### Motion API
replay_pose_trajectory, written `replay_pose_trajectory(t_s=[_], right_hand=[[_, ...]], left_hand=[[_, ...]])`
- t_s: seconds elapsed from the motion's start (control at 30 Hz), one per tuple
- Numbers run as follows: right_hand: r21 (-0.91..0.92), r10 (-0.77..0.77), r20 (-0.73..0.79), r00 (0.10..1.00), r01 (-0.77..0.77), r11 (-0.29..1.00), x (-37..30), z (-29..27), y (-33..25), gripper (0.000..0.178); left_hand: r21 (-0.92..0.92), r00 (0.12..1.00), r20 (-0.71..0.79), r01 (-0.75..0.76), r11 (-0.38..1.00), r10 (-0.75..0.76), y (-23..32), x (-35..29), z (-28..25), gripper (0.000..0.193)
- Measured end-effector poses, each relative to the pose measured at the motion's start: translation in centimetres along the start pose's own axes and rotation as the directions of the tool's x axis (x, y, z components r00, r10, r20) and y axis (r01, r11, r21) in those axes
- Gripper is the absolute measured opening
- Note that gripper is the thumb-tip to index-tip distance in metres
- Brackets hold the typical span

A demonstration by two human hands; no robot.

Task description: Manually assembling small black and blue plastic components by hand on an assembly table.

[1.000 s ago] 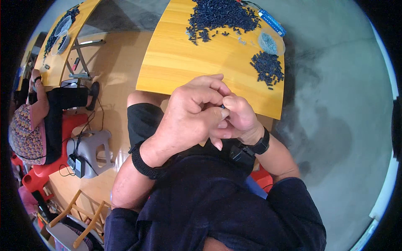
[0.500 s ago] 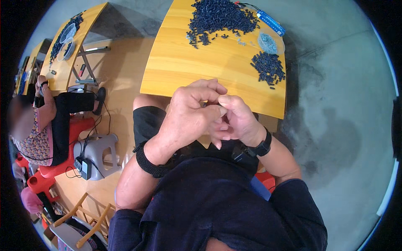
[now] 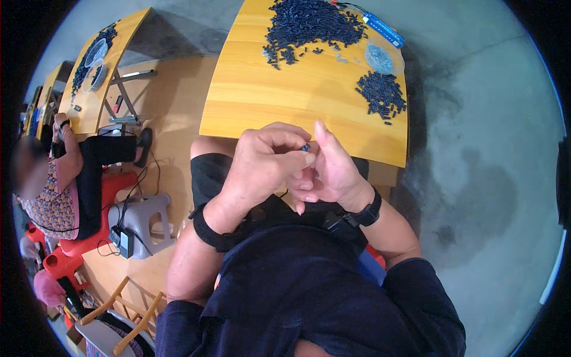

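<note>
one dark piece [image 3: 306, 147] sat fingertip-pinched in our left hand [image 3: 257, 171] beside our right hand [image 3: 338, 172], thumb apart; we judged it light, stiff, best held by its sides

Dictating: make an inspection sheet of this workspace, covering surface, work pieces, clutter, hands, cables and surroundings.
Surface: yellow wood-grain table.
Work pieces: small dark piece held; large dark pile at the far side, smaller dark pile near the right edge.
Clutter: pale blue bits in a clear container; blue box.
Hands: left hand pinches the piece; right hand beside it, thumb raised.
Cables: black cables by the grey stool.
Surroundings: another person seated at left.
</note>
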State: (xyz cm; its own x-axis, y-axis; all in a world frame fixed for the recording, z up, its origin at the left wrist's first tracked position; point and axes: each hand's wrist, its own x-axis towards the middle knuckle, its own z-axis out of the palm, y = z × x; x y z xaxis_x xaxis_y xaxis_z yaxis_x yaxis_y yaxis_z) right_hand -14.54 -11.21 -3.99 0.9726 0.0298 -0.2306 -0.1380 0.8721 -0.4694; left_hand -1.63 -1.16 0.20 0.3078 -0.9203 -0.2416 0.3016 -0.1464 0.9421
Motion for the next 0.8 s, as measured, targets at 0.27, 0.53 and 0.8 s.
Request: replay_pose_trajectory(t_s=[0.27,0.53,0.8], right_hand=[[-0.055,0.035,-0.214,0.976,-0.048,0.997,0.3,0.5,0.2,0.070],[-0.443,-0.147,-0.382,0.912,-0.041,0.896,0.4,-1.6,-0.2,0.043],[-0.553,-0.269,-0.545,0.794,-0.099,0.827,1.0,-7.8,-2.8,0.024]], left_hand=[[0.072,0.997,-0.049,-0.063,0.995,0.067,-0.9,-0.1,-0.1,0.006],[0.407,0.973,-0.122,-0.131,0.904,0.196,-5.3,1.6,-1.0,0.012],[0.244,0.995,-0.101,0.019,0.970,0.006,-8.3,5.5,-2.0,0.032]])
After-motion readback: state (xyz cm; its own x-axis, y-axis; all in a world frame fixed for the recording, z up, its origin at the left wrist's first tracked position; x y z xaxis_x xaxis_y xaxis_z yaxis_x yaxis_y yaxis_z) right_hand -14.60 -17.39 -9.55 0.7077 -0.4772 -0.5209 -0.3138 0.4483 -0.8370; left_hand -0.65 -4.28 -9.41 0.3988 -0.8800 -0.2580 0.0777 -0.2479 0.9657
